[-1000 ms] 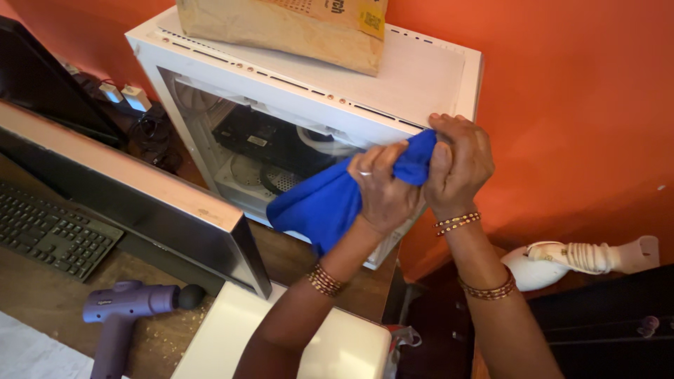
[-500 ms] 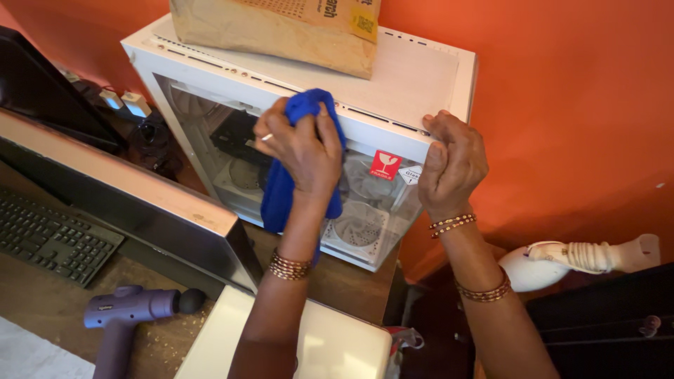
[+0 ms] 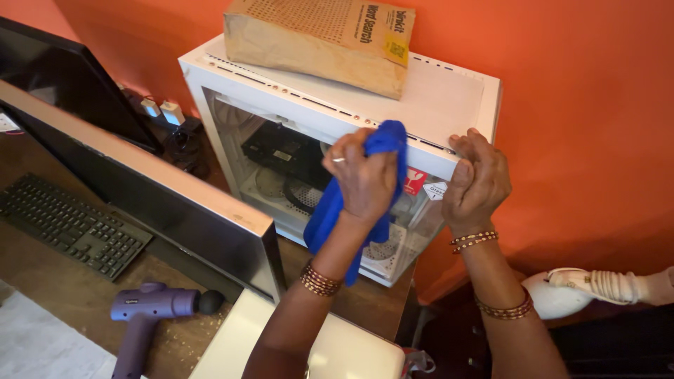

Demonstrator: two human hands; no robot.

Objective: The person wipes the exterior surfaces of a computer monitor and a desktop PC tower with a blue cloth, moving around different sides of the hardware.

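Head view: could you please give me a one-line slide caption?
Left hand presses a blue cloth to a white computer case; right hand grips its corner.

A brown wooden desk [image 3: 56,295] carries everything here. On it stands a white computer case [image 3: 449,105] with a clear side panel, set against the orange wall. A monitor [image 3: 154,203] stands in front of the case, and a black keyboard [image 3: 70,224] lies to its left. Nearer the camera lie a purple massage gun [image 3: 151,309] (its round black head touching the monitor's base), a white sheet [image 3: 35,344] and a pale flat slab [image 3: 239,337].
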